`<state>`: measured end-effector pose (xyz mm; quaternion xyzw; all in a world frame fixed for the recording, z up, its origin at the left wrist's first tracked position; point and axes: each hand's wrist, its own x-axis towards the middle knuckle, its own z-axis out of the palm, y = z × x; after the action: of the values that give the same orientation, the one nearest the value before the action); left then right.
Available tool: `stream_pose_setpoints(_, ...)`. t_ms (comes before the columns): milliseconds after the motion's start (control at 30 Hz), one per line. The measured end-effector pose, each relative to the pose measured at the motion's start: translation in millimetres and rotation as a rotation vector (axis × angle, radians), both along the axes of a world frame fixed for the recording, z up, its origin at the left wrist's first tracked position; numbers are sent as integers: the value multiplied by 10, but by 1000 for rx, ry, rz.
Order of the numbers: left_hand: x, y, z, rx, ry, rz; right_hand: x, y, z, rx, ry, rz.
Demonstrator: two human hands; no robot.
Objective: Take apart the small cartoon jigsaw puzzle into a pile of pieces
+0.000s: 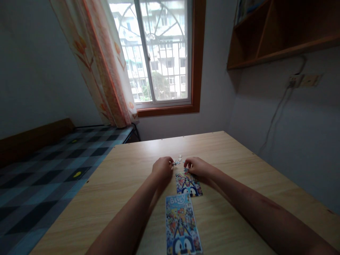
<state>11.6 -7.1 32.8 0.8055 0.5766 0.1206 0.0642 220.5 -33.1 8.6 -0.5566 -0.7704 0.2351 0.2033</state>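
Forearms (pixel 136 209) angled in from below. Left hand (pixel 162 167), below frame center: fingers curled by loose pieces (pixel 180 159), grip can't tell. Right hand (pixel 196 165): fingers bent at puzzle's (pixel 183 181) top edge, hold unclear. Sheet (pixel 181 216), bottom center, reads "BLUEY".

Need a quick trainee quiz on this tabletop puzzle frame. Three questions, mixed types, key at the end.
1. True or false: The rectangular, multicoloured printed sheet lettered "BLUEY" lies nearer the camera than the multicoloured, picture-printed jigsaw puzzle.
2. Multiple choice: Where are the fingers of the bare right hand relative to the jigsaw puzzle?
A) At its lower-left corner
B) At its edge nearest the camera
C) At its far edge
3. Fill in: On the pale wood-grain tabletop, close to the bare left hand, lie small, loose, partly pale puzzle ____.

Key: 1. True. 2. C. 3. Pieces.
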Motion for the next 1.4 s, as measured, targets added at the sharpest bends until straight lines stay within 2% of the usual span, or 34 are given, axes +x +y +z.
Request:
stream_pose_setpoints(267, 33, -70, 68, 10, 50, 6, 18, 4, -6, -12, 32, 21)
stream_pose_setpoints(533, 31, -66, 16, 64, 87, 17, 28, 13, 5, 21, 100, 2)
stream_pose_setpoints(700, 31, -55, -6, 71, 98, -35, 5, 51, -28, 113, 202, -92)
stream_pose_setpoints(833, 34, -66, 5, 74, 109, -47, -19, 16, -21, 300, 299, -106)
stream_pose_setpoints(933, 40, -81, 18, 72, 116, -51, 0, -12, 40, 422, 248, -40)
stream_pose_setpoints(1067, 52, -100, 29, 71, 111, -40, 29, -19, 90, 428, 133, 16)
stream_pose_setpoints(1233, 78, -127, 22, 82, 140, -51, -4, -19, -18, 435, 12, -1)
stream_pose_setpoints(1400, 99, -167, 13, 105, 82, -138, -40, -24, -147, 461, -32, 40)
